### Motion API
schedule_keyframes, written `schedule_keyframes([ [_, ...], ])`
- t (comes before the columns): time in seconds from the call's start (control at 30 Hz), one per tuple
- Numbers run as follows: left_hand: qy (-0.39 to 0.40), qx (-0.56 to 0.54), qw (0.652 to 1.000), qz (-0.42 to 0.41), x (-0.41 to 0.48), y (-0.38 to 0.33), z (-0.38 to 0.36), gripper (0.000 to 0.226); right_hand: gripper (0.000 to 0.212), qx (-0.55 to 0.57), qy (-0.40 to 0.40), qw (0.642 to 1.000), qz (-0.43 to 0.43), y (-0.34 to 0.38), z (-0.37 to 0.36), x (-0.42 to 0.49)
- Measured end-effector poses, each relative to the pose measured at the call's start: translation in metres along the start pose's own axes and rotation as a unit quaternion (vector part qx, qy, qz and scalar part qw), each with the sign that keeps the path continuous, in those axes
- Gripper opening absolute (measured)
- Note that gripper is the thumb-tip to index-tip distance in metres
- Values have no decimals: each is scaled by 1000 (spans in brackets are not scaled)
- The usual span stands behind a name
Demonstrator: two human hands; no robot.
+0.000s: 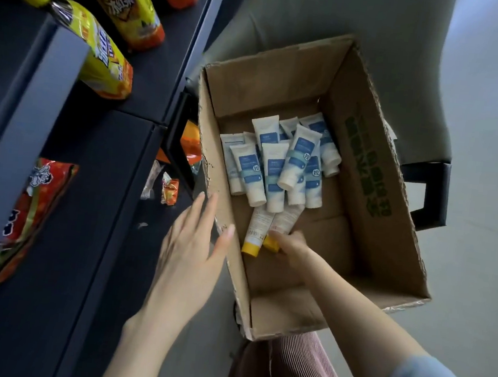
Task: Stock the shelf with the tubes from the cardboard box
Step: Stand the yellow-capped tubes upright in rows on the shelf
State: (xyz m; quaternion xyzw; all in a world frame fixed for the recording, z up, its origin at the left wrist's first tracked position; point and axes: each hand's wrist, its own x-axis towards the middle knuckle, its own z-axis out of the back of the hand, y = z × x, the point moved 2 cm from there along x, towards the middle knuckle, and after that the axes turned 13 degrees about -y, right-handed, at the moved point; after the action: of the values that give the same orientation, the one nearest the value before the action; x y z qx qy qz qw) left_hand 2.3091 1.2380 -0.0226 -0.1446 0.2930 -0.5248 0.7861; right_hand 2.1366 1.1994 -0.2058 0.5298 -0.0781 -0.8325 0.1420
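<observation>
Your right hand (pixel 292 247) reaches into the cardboard box (pixel 383 134), fingers curled round the capped end of a yellow-capped tube (pixel 285 220) lying on the box floor near the left wall. An other yellow-capped tube (pixel 257 231) lies touching it on the side nearer that wall. Your left hand (pixel 190 249) is spread flat with straight fingers at the box's left wall, holding nothing; whether it touches the cardboard cannot be told.

Stocking looks barely begun, or at least far from finished. A heap of blue-labelled tubes (pixel 276 172), around ten of them, overlaps toward the far end of the box, caps pointing toward you, none yet lifted. The dark shelf (pixel 106 174) beside the box shows no tube on any visible part: yellow bottles (pixel 122 3) lie toward its far end, a red snack packet (pixel 32 213) lies nearer you on an upper ledge, and small wrapped sweets (pixel 168 188) sit close to the edge next to the box. By that reckoning, the tube in your grip and all the others remain to be moved across.
</observation>
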Motion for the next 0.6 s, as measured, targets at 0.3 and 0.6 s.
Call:
schedule_keyframes([
  [0.3,-25,-75,997,-13,-5,-24,3,58,68,105,111,985,-76,7,46,-13],
  [0.6,24,-119,993,5,-6,-46,-5,46,47,187,87,976,66,-7,100,-87],
])
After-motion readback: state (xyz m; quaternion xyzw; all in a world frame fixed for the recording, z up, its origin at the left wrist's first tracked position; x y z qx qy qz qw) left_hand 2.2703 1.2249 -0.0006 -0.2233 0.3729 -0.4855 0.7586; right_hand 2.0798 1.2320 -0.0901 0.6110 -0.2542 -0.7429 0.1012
